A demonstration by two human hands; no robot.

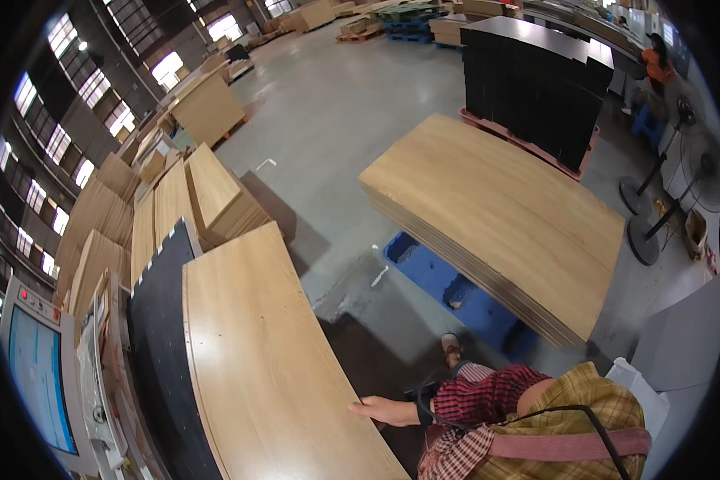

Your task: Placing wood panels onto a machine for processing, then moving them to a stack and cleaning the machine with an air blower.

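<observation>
My right hand [382, 410] is at the right-hand edge of a long wood-grain board [268, 340], gripping it. The thumb side lies over the top face, and the other fingers are mostly hidden at the edge. A dark band circles the wrist, below a red-and-black checked sleeve [480, 396]. The board lies along a dark machine bed [154, 320] and reaches past the lower edge of the view. My left hand is out of view.
A wood-panel stack [496, 216] stands on a blue pallet [456, 292] at right, with black panels [528, 92] behind. Standing fans [644, 240] are at far right. More boards [212, 192] lie beyond the machine; a control screen [38, 368] is at left. A person in orange [656, 66] is far off.
</observation>
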